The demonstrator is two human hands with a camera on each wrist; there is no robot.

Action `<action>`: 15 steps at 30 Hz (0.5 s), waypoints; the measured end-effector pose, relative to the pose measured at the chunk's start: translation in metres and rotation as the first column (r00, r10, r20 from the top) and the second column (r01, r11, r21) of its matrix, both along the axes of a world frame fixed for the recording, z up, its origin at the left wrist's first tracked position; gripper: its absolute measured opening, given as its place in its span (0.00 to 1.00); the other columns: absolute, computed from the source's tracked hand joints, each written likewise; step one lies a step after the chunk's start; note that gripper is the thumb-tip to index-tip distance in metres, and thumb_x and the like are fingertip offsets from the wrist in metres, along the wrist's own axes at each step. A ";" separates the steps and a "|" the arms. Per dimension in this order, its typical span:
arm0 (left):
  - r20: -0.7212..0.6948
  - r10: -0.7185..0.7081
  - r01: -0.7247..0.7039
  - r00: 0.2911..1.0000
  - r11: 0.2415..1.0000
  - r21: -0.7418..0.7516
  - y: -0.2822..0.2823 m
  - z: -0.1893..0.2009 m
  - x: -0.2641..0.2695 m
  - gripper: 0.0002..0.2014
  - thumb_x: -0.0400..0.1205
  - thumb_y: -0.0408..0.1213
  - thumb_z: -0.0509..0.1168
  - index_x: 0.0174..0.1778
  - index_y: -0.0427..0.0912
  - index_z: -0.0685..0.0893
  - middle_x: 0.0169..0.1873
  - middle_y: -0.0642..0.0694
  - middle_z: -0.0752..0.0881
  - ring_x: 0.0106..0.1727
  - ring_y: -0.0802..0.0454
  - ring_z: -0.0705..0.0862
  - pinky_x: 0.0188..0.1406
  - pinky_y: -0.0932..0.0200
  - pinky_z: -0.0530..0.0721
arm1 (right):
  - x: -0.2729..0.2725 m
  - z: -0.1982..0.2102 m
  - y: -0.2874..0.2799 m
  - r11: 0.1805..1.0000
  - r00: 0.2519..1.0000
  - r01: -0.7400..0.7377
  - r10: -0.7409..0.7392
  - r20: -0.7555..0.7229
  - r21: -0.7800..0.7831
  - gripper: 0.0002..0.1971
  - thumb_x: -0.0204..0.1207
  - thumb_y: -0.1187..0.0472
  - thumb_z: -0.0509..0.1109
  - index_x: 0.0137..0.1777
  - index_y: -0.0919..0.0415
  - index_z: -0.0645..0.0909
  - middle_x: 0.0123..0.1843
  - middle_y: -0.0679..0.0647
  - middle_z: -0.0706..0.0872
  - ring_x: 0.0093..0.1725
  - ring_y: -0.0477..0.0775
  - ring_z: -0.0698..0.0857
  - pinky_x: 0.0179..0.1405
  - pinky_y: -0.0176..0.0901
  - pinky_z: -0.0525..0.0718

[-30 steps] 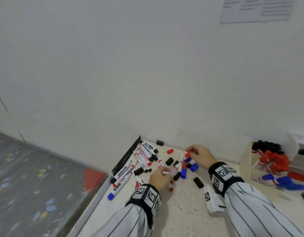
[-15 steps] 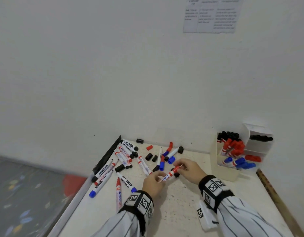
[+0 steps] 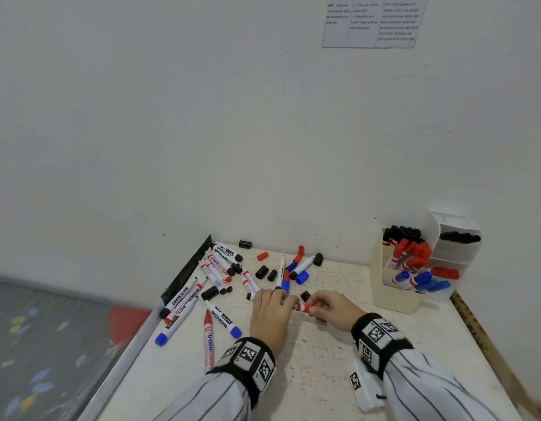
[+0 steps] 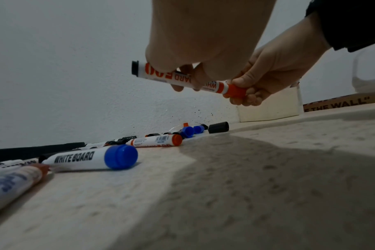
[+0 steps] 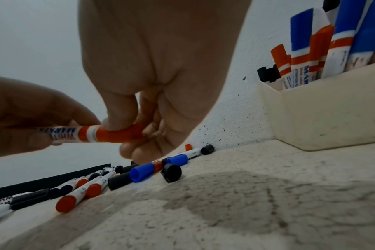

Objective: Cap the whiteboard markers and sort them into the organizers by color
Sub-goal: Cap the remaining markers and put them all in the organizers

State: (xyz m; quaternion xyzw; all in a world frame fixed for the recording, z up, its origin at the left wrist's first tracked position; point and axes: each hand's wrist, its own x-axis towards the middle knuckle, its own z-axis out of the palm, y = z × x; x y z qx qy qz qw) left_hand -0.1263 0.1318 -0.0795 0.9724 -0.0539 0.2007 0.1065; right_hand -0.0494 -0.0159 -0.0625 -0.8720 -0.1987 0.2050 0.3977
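A red whiteboard marker (image 3: pixel 301 307) (image 4: pixel 182 79) (image 5: pixel 75 134) hangs a little above the table, held between both hands. My left hand (image 3: pixel 270 311) (image 4: pixel 188 67) grips its white barrel. My right hand (image 3: pixel 325 308) (image 5: pixel 131 132) pinches the red cap (image 4: pixel 234 91) (image 5: pixel 118 134), which sits on the marker's tip. Loose markers and caps in black, red and blue (image 3: pixel 229 278) lie scattered on the table behind the hands. The cream organizer (image 3: pixel 393 296) (image 5: pixel 323 118) at the right holds black, red and blue markers in separate groups.
A loose black cap (image 3: pixel 305 296) lies just behind the held marker. A second white organizer (image 3: pixel 454 253) with black and red markers stands against the wall. A black strip (image 3: pixel 187 275) lines the table's left edge. A wooden ruler (image 3: pixel 482 338) lies at the right.
My right hand brought a red cap from the pile to the marker in my left hand. The cap now sits on the tip. Both hands have come nearer to me.
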 end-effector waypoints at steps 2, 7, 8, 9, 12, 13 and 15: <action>-0.056 -0.001 0.000 0.998 1.000 -0.018 0.001 0.004 -0.002 0.28 0.48 0.32 0.83 0.44 0.55 0.88 0.36 0.55 0.85 0.38 0.54 0.85 0.44 0.58 0.84 | 0.001 0.000 -0.001 1.000 1.000 0.014 -0.014 0.013 0.010 0.04 0.79 0.66 0.65 0.51 0.58 0.78 0.39 0.51 0.82 0.32 0.45 0.80 0.36 0.36 0.82; -0.227 0.035 -0.038 0.973 0.999 -0.009 0.004 0.001 0.001 0.23 0.84 0.31 0.53 0.76 0.50 0.65 0.65 0.47 0.75 0.67 0.48 0.72 0.67 0.55 0.65 | 0.006 0.000 0.000 0.999 0.995 0.036 -0.035 0.089 -0.006 0.08 0.75 0.66 0.69 0.48 0.52 0.78 0.45 0.49 0.81 0.37 0.44 0.79 0.37 0.30 0.78; -0.220 0.051 -0.054 0.974 0.998 -0.009 0.004 0.000 0.001 0.22 0.84 0.33 0.52 0.76 0.50 0.65 0.65 0.48 0.76 0.66 0.49 0.72 0.66 0.55 0.65 | 0.007 0.000 0.001 0.999 0.994 0.038 -0.036 0.107 -0.012 0.09 0.75 0.66 0.69 0.47 0.50 0.77 0.45 0.49 0.81 0.37 0.44 0.78 0.36 0.29 0.76; -0.216 0.058 -0.063 0.975 0.998 -0.016 0.004 0.000 0.002 0.21 0.85 0.34 0.52 0.76 0.49 0.65 0.64 0.48 0.76 0.66 0.49 0.73 0.66 0.55 0.66 | 0.008 0.000 0.002 0.999 0.993 0.039 -0.038 0.114 -0.006 0.09 0.75 0.66 0.69 0.46 0.49 0.77 0.45 0.50 0.82 0.37 0.44 0.78 0.36 0.29 0.76; -0.223 0.065 -0.082 0.973 0.994 -0.066 0.006 0.000 0.002 0.19 0.86 0.39 0.49 0.74 0.49 0.68 0.60 0.48 0.79 0.61 0.51 0.76 0.61 0.57 0.69 | 0.009 0.001 0.003 1.000 0.995 0.007 -0.009 0.101 0.018 0.09 0.76 0.68 0.67 0.48 0.51 0.79 0.42 0.49 0.82 0.35 0.44 0.78 0.36 0.30 0.78; -0.227 0.069 -0.094 0.972 0.991 -0.099 0.006 -0.001 0.004 0.18 0.87 0.42 0.48 0.72 0.49 0.70 0.57 0.48 0.80 0.56 0.52 0.77 0.56 0.58 0.71 | 0.010 0.002 0.004 1.000 0.995 -0.020 0.019 0.099 0.017 0.10 0.76 0.68 0.67 0.50 0.52 0.80 0.42 0.49 0.82 0.35 0.44 0.78 0.37 0.30 0.79; -0.268 0.086 -0.124 0.960 0.984 -0.130 0.007 0.000 0.007 0.18 0.87 0.46 0.47 0.70 0.48 0.73 0.53 0.48 0.81 0.46 0.54 0.76 0.47 0.60 0.71 | 0.014 0.004 0.004 1.000 0.992 -0.028 0.028 0.127 -0.006 0.10 0.77 0.68 0.67 0.51 0.52 0.83 0.45 0.47 0.82 0.39 0.43 0.78 0.40 0.28 0.77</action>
